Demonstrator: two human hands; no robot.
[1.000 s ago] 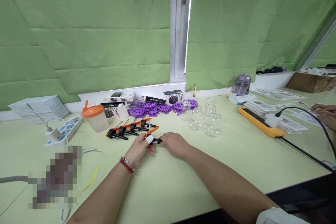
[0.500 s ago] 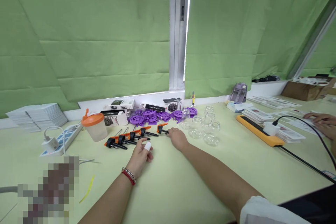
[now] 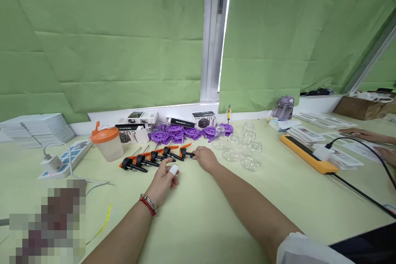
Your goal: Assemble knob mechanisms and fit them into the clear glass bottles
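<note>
My right hand (image 3: 204, 159) reaches forward with its fingers closed on the black end of a black-and-orange lever piece (image 3: 185, 152), which lies at the right end of a row. Several similar black-and-orange pieces (image 3: 140, 160), each with a metal rod, lie side by side to its left. My left hand (image 3: 163, 179) hovers just in front of that row, holding nothing. Its fingers are apart and loosely bent, and a white cover wraps the thumb. Its index fingertip is close to the black tips; whether it touches one I cannot tell.
Purple wheel-shaped parts (image 3: 175, 132) and printed boxes (image 3: 203, 120) lie behind. Clear glass vessels (image 3: 230, 154) stand right of my right hand. An orange-lidded cup (image 3: 107, 142) and power strip (image 3: 69, 160) are left; an orange power strip (image 3: 309, 154) and a co-worker's hands (image 3: 355, 134) are right.
The view has tilted and shifted slightly. My right hand stays on the end piece, which sits closer to the row. My left hand has hardly moved. At right, the co-worker's hands have moved apart.
</note>
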